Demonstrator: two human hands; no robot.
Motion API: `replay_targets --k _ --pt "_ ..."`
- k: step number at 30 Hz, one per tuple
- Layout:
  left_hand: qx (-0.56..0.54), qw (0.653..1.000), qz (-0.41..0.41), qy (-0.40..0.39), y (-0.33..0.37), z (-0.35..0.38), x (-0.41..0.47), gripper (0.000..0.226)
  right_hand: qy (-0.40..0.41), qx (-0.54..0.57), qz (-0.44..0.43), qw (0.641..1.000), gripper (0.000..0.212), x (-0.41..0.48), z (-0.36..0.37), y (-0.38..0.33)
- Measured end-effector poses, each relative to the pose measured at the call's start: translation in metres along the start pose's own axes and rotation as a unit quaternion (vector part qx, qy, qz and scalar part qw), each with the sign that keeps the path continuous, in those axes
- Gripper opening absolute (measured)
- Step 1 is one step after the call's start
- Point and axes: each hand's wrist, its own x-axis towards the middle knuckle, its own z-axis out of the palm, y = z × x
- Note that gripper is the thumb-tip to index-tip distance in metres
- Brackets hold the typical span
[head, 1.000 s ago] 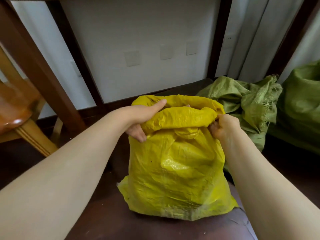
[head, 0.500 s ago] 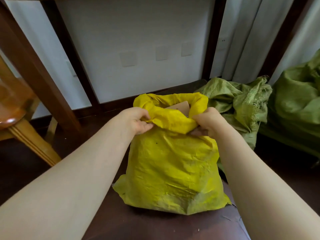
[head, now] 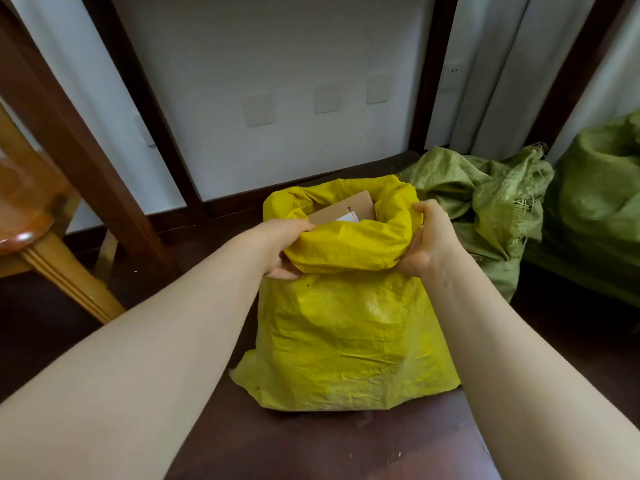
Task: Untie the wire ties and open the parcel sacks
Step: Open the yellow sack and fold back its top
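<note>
On the dark brown surface (head: 311,445) right in front of you, the yellow sack (head: 346,341) is standing upright, with its mouth gaping open at the top. Your left hand (head: 284,247) is gripping the left side of the sack's rolled rim (head: 346,244), fingers curling round the fabric. Your right hand (head: 426,237) is clutching the right side of that same rim, fingers wrapping over the top edge and palm pressing against the outside. So both hands are holding the sack, one at each side of its mouth, and between them the rim is bulging in a thick roll across the sack's front. Inside the mouth a brown cardboard box (head: 343,209) is showing, sitting tilted, with a white label (head: 348,218) peeking out at its near edge. Just to the right of the yellow sack and a little behind it, a crumpled green sack (head: 485,202) is lying slumped, its frayed edge hanging loose. Further right of the yellow sack, a second green sack (head: 599,202) is bulking up at the edge of view. Well to the left of the yellow sack, a wooden chair (head: 34,209) is standing, and a dark table leg (head: 69,133) is slanting down beside it. Behind the yellow sack the white wall (head: 277,98) is rising.
</note>
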Motion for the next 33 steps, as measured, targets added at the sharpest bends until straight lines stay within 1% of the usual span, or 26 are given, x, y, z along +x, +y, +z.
replay_targets --k 3,4,5,6,7,8,10,11,12,13,14,16,17,18,19,20,21,22,23,24,25,26,27,29,31,33 --pt "0.152 0.982 0.069 0.09 0.002 -0.004 0.004 0.071 -0.002 -0.099 -0.007 0.995 0.061 0.002 -0.001 -0.006" --pt "0.168 0.975 0.093 0.11 0.003 -0.006 0.004 0.071 0.024 -0.158 -0.02 0.987 0.069 0.004 -0.004 -0.008" --pt "0.152 0.976 0.108 0.112 0.004 -0.008 0.006 0.069 0.067 -0.234 -0.042 0.969 0.077 0.004 -0.006 -0.01" --pt "0.117 0.982 0.109 0.105 0.005 -0.008 0.007 0.065 0.106 -0.32 -0.072 0.939 0.078 0.004 -0.007 -0.012" --pt "0.07 0.988 0.102 0.09 0.005 -0.008 0.008 0.059 0.135 -0.411 -0.1 0.896 0.077 0.003 -0.007 -0.013" --pt "0.036 0.992 0.091 0.084 0.005 -0.007 0.007 0.054 0.158 -0.503 -0.12 0.841 0.075 0.0 -0.007 -0.015" --pt "-0.011 0.996 0.057 0.072 0.005 -0.006 0.004 0.046 0.22 -0.677 -0.137 0.689 0.075 -0.008 -0.008 -0.021" --pt "-0.045 0.997 0.036 0.053 0.003 -0.005 0.003 0.044 0.247 -0.731 -0.139 0.621 0.073 -0.011 -0.01 -0.025" --pt "-0.083 0.996 0.012 0.033 0.002 -0.006 0.001 0.042 0.256 -0.759 -0.139 0.583 0.065 -0.014 -0.013 -0.029" --pt "-0.123 0.992 -0.007 0.013 0.0 -0.007 0.001 0.04 0.241 -0.771 -0.135 0.574 0.051 -0.015 -0.017 -0.032" --pt "-0.159 0.987 -0.021 -0.002 -0.004 -0.01 0.001 0.038 0.218 -0.774 -0.124 0.582 0.038 -0.016 -0.019 -0.031" --pt "-0.235 0.971 -0.043 -0.027 -0.013 -0.014 0.0 0.032 0.205 -0.759 -0.115 0.607 0.022 -0.01 -0.025 -0.028" --pt "-0.281 0.958 -0.053 -0.038 -0.018 -0.016 0.001 0.027 0.215 -0.73 -0.129 0.635 0.017 -0.003 -0.028 -0.027" --pt "-0.338 0.937 -0.066 -0.052 -0.023 -0.018 0.001 0.022 0.228 -0.674 -0.149 0.687 0.01 0.003 -0.031 -0.028" --pt "-0.399 0.911 -0.077 -0.064 -0.03 -0.019 0.003 0.023 0.239 -0.584 -0.16 0.759 0.005 0.011 -0.036 -0.029" --pt "-0.461 0.88 -0.087 -0.071 -0.036 -0.018 0.005 0.029 0.243 -0.461 -0.144 0.841 0.01 0.015 -0.04 -0.03" --pt "-0.517 0.848 -0.087 -0.08 -0.041 -0.017 0.007 0.037 0.222 -0.315 -0.101 0.917 0.018 0.02 -0.045 -0.029" --pt "-0.561 0.82 -0.077 -0.084 -0.044 -0.014 0.009 0.041 0.177 -0.143 -0.059 0.972 0.023 0.024 -0.049 -0.027" --pt "-0.592 0.799 -0.066 -0.082 -0.047 -0.011 0.013 0.043 0.129 0.024 -0.024 0.991 0.028 0.027 -0.053 -0.022" --pt "-0.614 0.784 -0.055 -0.079 -0.048 -0.008 0.015 0.044 0.099 0.157 -0.002 0.983 0.033 0.03 -0.055 -0.016" --pt "-0.62 0.78 -0.042 -0.069 -0.048 -0.005 0.017 0.046 0.083 0.224 0.01 0.971 0.036 0.032 -0.056 -0.012" --pt "-0.614 0.786 -0.033 -0.056 -0.048 -0.004 0.02 0.047 0.074 0.241 0.017 0.968 0.037 0.033 -0.057 -0.011" --pt "-0.598 0.8 -0.027 -0.05 -0.048 -0.004 0.02 0.047 0.075 0.223 0.017 0.972 0.038 0.034 -0.056 -0.012" --pt "-0.534 0.84 -0.004 -0.097 -0.044 -0.007 0.015 0.035 0.07 0.169 0.0 0.983 0.037 0.034 -0.055 -0.014" --pt "-0.431 0.891 0.016 -0.14 -0.038 -0.007 0.009 0.019 0.071 0.136 -0.005 0.988 0.035 0.028 -0.052 -0.013" --pt "-0.371 0.921 0.01 -0.115 -0.034 -0.003 0.012 0.025 0.04 0.098 -0.015 0.994 0.036 0.022 -0.052 -0.008"
